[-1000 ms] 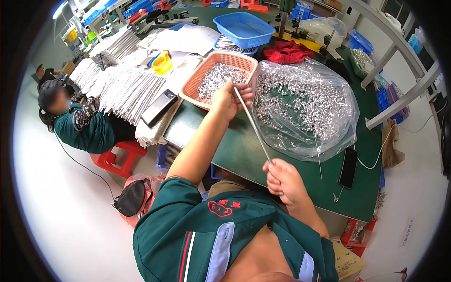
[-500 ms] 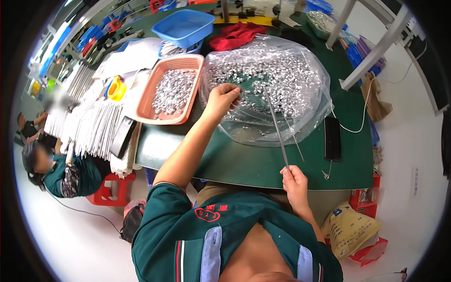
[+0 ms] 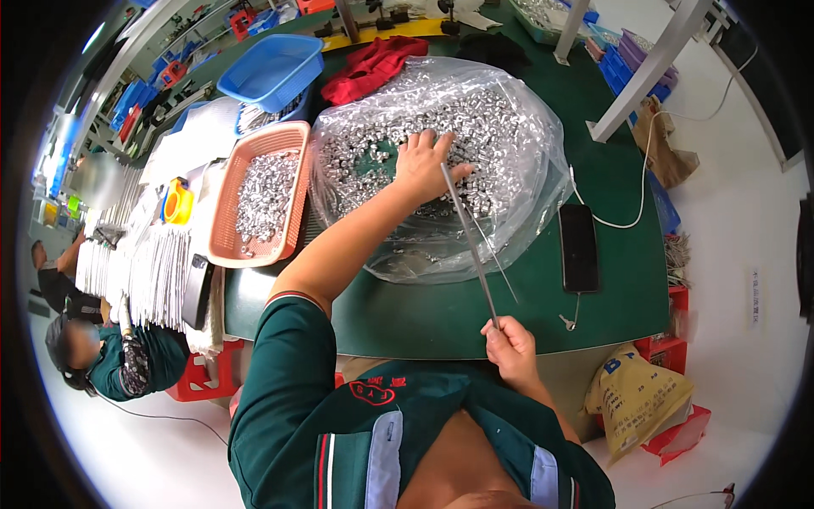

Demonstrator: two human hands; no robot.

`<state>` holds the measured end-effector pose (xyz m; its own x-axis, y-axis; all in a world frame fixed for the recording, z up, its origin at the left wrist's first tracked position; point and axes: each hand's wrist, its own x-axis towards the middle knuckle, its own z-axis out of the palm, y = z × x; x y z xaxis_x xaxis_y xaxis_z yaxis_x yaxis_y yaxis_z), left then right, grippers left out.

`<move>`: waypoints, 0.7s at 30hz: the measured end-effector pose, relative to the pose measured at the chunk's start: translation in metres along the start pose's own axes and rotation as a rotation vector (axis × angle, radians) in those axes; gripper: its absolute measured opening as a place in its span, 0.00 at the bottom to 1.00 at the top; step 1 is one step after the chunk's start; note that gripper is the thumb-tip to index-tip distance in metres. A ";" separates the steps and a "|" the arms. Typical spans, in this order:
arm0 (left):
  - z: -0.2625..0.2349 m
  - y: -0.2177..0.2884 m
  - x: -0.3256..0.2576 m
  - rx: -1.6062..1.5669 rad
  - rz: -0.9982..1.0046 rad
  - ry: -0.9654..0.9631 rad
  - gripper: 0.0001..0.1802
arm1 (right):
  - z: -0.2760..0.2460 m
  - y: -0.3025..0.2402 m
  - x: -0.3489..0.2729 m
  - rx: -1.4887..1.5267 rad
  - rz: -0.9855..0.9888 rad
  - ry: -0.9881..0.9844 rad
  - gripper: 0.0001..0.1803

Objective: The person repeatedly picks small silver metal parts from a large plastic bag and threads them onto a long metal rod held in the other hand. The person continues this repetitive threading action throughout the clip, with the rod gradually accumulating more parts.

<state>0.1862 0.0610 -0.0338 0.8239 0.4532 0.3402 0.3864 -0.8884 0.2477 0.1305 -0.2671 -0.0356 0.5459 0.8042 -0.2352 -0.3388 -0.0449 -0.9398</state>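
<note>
My left hand (image 3: pixel 424 168) reaches over the pile of small shiny metal pieces (image 3: pixel 496 140) with its fingers spread. The pieces lie on a clear plastic bag (image 3: pixel 530 212) that covers much of the green table (image 3: pixel 398 318). My right hand (image 3: pixel 512 348), at the table's front edge, is closed round the near end of a thin metal rod (image 3: pixel 475 254). That rod slants away, and its far tip comes up beside my left thumb. A thinner metal rod (image 3: pixel 506 276) lies beside it, partly over the bag.
Left of the bag stands a pink basket (image 3: pixel 219 233) of similar pieces, with a blue basket (image 3: pixel 275 72) behind. A red cloth (image 3: pixel 373 68) lies at the back. On the right are a black phone (image 3: pixel 578 246) and a metal post (image 3: pixel 653 72). A co-worker (image 3: pixel 127 360) sits at far left.
My left hand has gone from pinched fingers to spread ones over the metal pieces. My right hand still grips the rod. The whole view has shifted, with the table's things further left.
</note>
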 end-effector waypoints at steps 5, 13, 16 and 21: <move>0.021 0.009 0.021 0.024 0.060 0.046 0.31 | -0.007 0.004 0.000 -0.078 0.009 -0.033 0.08; 0.031 0.002 0.047 0.099 0.131 -0.014 0.17 | -0.012 0.004 0.005 -0.003 0.049 -0.058 0.08; 0.034 -0.002 0.050 0.079 0.154 -0.052 0.17 | -0.011 0.003 0.006 -0.001 0.024 -0.043 0.08; 0.041 -0.018 0.049 0.083 0.158 -0.060 0.17 | -0.010 -0.004 0.005 0.014 0.060 -0.045 0.07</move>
<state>0.2367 0.0959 -0.0592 0.8992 0.3048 0.3139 0.2812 -0.9522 0.1190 0.1427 -0.2688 -0.0359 0.4895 0.8259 -0.2798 -0.3806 -0.0863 -0.9207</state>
